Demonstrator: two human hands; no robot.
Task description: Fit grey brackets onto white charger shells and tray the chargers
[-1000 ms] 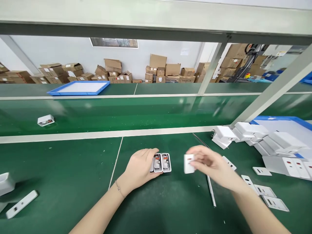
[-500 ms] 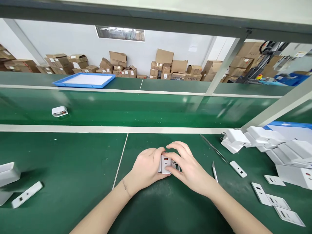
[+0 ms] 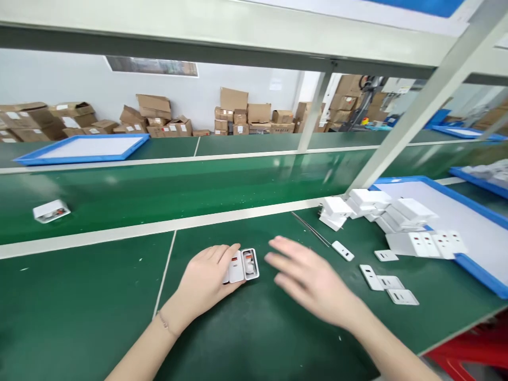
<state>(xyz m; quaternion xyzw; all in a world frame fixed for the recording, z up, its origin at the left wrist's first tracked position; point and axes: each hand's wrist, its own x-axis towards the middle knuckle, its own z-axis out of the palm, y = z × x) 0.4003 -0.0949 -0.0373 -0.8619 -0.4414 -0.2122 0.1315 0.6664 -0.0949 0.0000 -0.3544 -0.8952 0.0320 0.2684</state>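
Note:
My left hand (image 3: 208, 278) rests on the green bench mat and grips a small group of white charger housings (image 3: 243, 266) standing side by side; one has a white cover plate on it, the other shows its open inside. To their right my right hand (image 3: 307, 278) hovers with fingers stretched out and nothing in it, a little blurred. Several loose white cover plates (image 3: 383, 280) lie on the mat to the right of that hand.
A heap of white charger bodies (image 3: 391, 211) lies at the edge of a blue tray (image 3: 482, 275) on the right. Thin tweezers (image 3: 311, 228) lie behind my right hand. One white housing (image 3: 51, 210) sits on the conveyor belt at left. Another blue tray (image 3: 81, 149) stands beyond it.
My right hand brought a white cover plate to the housings, pressed it on, and has now drawn back to the right, open. The camera view swung right.

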